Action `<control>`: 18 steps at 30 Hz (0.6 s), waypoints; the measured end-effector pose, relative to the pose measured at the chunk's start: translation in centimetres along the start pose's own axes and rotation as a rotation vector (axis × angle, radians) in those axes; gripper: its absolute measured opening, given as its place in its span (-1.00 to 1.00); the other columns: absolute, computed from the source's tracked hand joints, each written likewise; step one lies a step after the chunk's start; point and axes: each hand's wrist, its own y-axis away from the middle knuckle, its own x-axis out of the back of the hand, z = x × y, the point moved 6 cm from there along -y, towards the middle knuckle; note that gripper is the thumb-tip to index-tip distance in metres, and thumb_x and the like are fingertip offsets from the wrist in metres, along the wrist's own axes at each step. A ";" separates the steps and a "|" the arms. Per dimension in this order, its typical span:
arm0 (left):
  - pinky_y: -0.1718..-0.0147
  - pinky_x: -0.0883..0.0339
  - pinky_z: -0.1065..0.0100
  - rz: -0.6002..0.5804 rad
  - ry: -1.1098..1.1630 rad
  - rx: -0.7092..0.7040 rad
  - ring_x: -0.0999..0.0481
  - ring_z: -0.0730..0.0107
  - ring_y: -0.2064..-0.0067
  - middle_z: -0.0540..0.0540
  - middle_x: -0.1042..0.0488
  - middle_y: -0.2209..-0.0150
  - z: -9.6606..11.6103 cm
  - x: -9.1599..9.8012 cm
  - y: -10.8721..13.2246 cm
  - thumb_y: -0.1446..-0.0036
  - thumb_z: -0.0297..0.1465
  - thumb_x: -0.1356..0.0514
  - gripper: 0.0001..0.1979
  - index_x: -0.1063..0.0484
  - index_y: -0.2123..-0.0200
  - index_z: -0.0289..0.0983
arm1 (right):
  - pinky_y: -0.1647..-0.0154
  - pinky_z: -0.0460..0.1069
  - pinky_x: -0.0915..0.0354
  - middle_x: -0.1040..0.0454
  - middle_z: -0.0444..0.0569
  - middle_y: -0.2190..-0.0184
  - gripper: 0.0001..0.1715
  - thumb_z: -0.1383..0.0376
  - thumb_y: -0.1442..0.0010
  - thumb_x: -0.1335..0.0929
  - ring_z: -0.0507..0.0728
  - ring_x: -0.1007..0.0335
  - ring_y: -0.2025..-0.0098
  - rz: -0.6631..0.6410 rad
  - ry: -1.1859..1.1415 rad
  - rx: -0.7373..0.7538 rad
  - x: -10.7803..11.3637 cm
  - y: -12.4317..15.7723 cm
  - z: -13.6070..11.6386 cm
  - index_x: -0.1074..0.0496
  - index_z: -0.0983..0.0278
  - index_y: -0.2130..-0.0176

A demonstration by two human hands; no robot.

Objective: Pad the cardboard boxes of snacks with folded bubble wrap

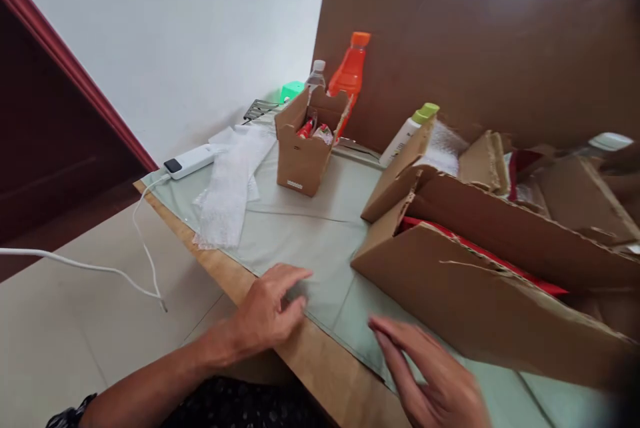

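Observation:
My left hand (273, 305) is at the front edge of the table, thumb and fingers apart with nothing between them. Over the pale green cloth to its right is my right hand (433, 375), its thumb and finger tips drawn together and no object visible in them. Closest to that hand is a long open cardboard box (480, 288) with a flat red item (480, 248) inside. A small cardboard box (303, 165) stands further back, with red and patterned packets (320, 131) in it. Strips of bubble wrap (227, 195) lie to the left.
Behind the small box stand an orange bottle (350, 71) and a clear bottle (317, 75). A white bottle with a green cap (407, 135) leans by more cardboard boxes. A white device (190, 161) trails a cable (140, 228) over the table's left edge.

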 end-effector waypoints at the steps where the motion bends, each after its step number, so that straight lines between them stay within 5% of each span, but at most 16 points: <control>1: 0.04 -0.53 0.14 -0.007 0.018 -0.057 -0.59 0.14 0.01 -0.23 -0.61 0.01 0.5 -0.1 0.7 -0.16 -0.53 -0.14 -0.57 -0.51 -0.10 -0.30 | 0.19 -0.01 -0.49 -0.68 -0.08 0.22 -0.74 0.40 -0.39 -0.30 0.11 -0.63 0.26 -0.020 -0.021 0.081 -1.6 -2.8 -1.2 -0.53 0.16 0.02; 6: -0.08 -0.48 0.13 0.023 0.174 -0.228 -0.59 0.17 0.04 -0.20 -0.64 0.12 1.5 -1.3 4.1 -0.09 -0.62 -0.16 -0.59 -0.53 -0.02 -0.30 | 0.05 0.15 -0.45 -0.60 0.12 -0.06 -0.55 0.55 -0.30 -0.30 0.28 -0.52 0.00 -0.382 0.077 0.312 -13.3 -13.9 -4.7 -0.53 0.22 -0.07; 11: 0.12 -0.54 0.22 0.138 0.308 -0.266 -0.63 0.17 0.17 -0.21 -0.66 0.24 0.4 -1.3 5.8 -0.02 -0.62 -0.15 -0.57 -0.55 0.04 -0.27 | -0.14 0.22 -0.35 -0.36 0.13 -0.34 -0.58 0.52 -0.31 -0.33 0.32 -0.33 -0.28 -0.492 0.002 0.416 -21.6 -18.9 -7.8 -0.58 0.15 -0.03; 14: 0.27 -0.51 0.30 0.098 0.331 -0.131 -0.62 0.24 0.30 -0.15 -0.64 0.33 -0.1 -0.8 5.7 -0.03 -0.57 -0.14 -0.63 -0.59 0.11 -0.25 | -0.22 0.23 -0.32 -0.37 0.11 -0.33 -0.70 0.49 -0.32 -0.34 0.31 -0.29 -0.33 -0.482 -0.072 0.374 -22.0 -19.3 -9.0 -0.63 0.20 0.14; 18: 0.18 -0.51 0.33 -0.036 0.372 0.132 -0.65 0.26 0.24 -0.09 -0.68 0.27 -0.4 -0.1 5.6 -0.08 -0.50 -0.15 -0.71 -0.60 0.17 -0.20 | -0.24 0.14 -0.35 -0.38 0.10 -0.32 -0.62 0.44 -0.39 -0.23 0.18 -0.33 -0.33 -0.381 -0.247 0.193 -15.4 -16.2 -7.5 -0.60 0.20 0.08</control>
